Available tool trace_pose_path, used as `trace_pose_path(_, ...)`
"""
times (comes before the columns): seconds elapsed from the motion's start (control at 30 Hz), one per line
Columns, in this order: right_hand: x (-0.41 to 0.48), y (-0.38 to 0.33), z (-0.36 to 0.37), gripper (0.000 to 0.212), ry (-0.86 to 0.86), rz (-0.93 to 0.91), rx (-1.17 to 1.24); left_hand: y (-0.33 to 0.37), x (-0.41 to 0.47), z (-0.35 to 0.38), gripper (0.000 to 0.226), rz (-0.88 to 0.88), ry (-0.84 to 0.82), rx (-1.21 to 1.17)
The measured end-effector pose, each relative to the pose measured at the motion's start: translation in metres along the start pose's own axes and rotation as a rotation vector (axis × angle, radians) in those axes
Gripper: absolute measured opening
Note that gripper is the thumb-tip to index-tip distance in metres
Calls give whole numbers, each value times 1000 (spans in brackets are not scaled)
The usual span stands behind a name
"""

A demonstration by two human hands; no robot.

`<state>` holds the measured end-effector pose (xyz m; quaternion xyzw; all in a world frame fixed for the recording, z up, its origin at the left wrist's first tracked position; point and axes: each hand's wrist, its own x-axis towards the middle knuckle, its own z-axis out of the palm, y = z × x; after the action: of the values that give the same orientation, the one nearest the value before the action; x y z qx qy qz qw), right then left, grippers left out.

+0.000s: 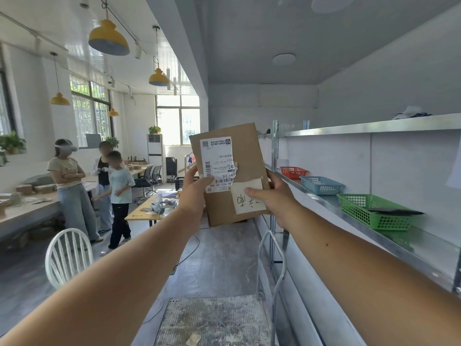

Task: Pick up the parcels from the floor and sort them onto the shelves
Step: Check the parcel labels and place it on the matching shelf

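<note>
I hold a brown cardboard parcel [239, 156] up at arm's length, its face turned toward me. It carries a white shipping label and a handwritten paper slip. My left hand [194, 188] grips its left edge, thumb over the label. My right hand [272, 193] grips the lower right corner, thumb on the slip. The metal shelves [374, 216] run along the wall to my right, with a higher shelf [374, 127] above.
Red [293, 171], blue [321, 185] and green [374, 212] baskets stand on the middle shelf; the green one holds a dark flat bag. A metal trolley [214, 318] is below my arms. A white chair [67, 255] and three people [99, 186] are to the left.
</note>
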<state>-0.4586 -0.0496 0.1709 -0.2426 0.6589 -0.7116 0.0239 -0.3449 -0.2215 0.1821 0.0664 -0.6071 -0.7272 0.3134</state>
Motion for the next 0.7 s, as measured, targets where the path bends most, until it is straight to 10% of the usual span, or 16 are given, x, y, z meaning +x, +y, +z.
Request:
trace_pose_path(0.2, -4, 0, -1, 88, 81, -27, 64, 7, 5, 2, 31, -39, 79, -118)
trace_pose_path(0.7, -3, 5, 2, 104, 156, 45, 111, 39, -2, 1, 101, -231, 171, -255)
